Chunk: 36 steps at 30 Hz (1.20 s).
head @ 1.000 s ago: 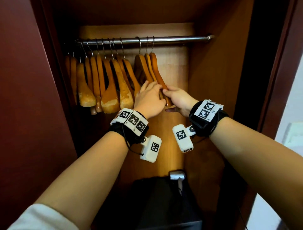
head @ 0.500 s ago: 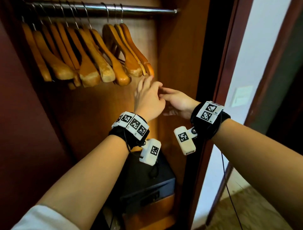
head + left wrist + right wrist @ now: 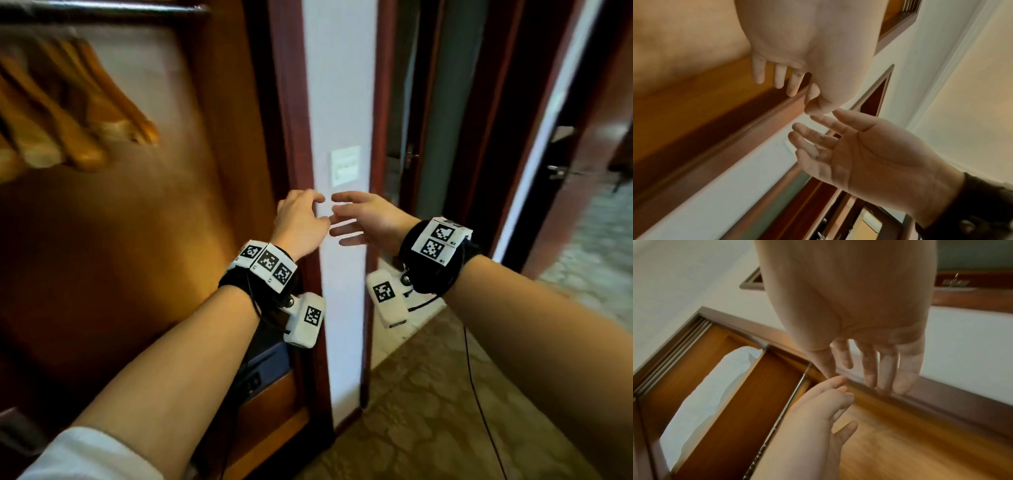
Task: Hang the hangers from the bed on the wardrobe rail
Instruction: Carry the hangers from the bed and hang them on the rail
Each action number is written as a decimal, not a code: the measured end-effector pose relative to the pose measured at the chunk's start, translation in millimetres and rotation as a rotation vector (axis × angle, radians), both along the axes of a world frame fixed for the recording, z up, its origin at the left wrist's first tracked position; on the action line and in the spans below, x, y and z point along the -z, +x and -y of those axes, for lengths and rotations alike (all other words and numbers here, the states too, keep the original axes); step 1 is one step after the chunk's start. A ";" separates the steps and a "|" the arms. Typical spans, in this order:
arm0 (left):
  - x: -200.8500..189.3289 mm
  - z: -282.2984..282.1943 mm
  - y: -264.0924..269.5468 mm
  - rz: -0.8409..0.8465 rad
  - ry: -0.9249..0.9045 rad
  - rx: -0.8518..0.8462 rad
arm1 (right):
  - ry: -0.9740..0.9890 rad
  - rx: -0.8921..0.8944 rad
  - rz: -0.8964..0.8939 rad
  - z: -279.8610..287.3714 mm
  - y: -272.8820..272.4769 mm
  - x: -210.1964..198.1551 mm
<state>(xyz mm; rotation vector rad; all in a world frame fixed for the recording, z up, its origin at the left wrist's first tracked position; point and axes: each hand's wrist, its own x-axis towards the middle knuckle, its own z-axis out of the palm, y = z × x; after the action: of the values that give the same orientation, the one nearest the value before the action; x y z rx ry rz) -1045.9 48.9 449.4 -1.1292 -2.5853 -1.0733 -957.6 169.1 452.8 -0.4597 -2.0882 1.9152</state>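
Note:
Several wooden hangers [image 3: 78, 113] hang blurred from the metal wardrobe rail [image 3: 102, 8] at the upper left of the head view. Both hands are out of the wardrobe, in front of its right frame and the white wall. My left hand [image 3: 301, 219] is empty with loosely curled fingers. My right hand [image 3: 363, 219] is empty too, fingers spread and nearly straight, its fingertips close to the left hand. In the left wrist view the right hand [image 3: 849, 149] shows a bare palm. The rail [image 3: 777, 415] appears again in the right wrist view.
The wardrobe's dark red frame [image 3: 291, 137] stands just left of the hands. A light switch [image 3: 345, 166] sits on the white wall behind them. A dark safe [image 3: 270, 366] rests low in the wardrobe. Open doorways lie to the right, over patterned carpet [image 3: 445, 411].
Both hands let go of the rightmost hanger and drew back out of the wardrobe. The view has swung right, so the hangers now sit at the far left.

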 end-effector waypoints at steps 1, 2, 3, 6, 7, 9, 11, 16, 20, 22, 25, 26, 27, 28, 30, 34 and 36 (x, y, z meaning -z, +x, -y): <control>4.1 -16.7 19.1 0.030 -0.004 0.031 | -0.007 0.023 0.009 -13.4 22.4 6.2; 8.7 -35.9 41.3 0.072 -0.008 0.072 | -0.016 0.057 0.012 -28.0 48.3 13.0; 12.9 -54.3 63.1 0.122 -0.016 0.108 | -0.018 0.094 0.017 -41.7 73.5 18.6; 31.0 -109.8 133.3 0.214 -0.036 0.215 | -0.030 0.229 0.041 -78.6 158.2 33.3; 36.4 -130.1 161.5 0.226 -0.043 0.257 | -0.037 0.275 0.051 -91.8 190.8 37.8; 44.3 -162.2 214.9 0.243 -0.077 0.349 | -0.051 0.360 0.065 -112.0 250.3 45.1; 50.9 -188.3 262.7 0.285 -0.076 0.434 | -0.064 0.447 0.077 -126.7 304.8 51.7; 67.9 -252.3 395.4 0.350 -0.128 0.700 | -0.130 0.712 0.067 -150.2 453.0 71.7; 80.7 -285.3 495.6 0.372 -0.215 0.908 | -0.174 0.924 0.074 -148.6 554.1 85.3; 88.6 -296.9 555.4 0.363 -0.279 1.043 | -0.208 1.058 0.082 -142.8 611.6 94.3; 97.5 -305.8 641.6 0.332 -0.347 1.230 | -0.247 1.241 0.080 -128.2 692.7 103.3; 100.7 -307.5 661.8 0.330 -0.358 1.273 | -0.263 1.278 0.081 -123.8 712.2 104.4; 104.9 -309.9 693.6 0.322 -0.383 1.341 | -0.274 1.344 0.075 -115.9 739.6 106.2; 108.6 -311.9 719.5 0.308 -0.402 1.393 | -0.281 1.399 0.066 -109.9 761.4 108.5; 114.9 -313.9 770.3 0.285 -0.434 1.507 | -0.299 1.517 0.046 -96.1 801.9 112.8; 121.8 -314.1 844.0 0.258 -0.483 1.694 | -0.341 1.694 0.044 -75.6 852.5 121.1; 124.9 -310.8 878.3 0.249 -0.518 1.797 | -0.367 1.792 0.032 -63.9 874.9 125.4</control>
<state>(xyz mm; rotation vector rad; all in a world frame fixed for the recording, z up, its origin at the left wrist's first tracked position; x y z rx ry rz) -167.6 359.7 324.6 -3.7403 -1.3112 -0.4619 -82.7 233.0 327.3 -1.6188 -0.5023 0.9680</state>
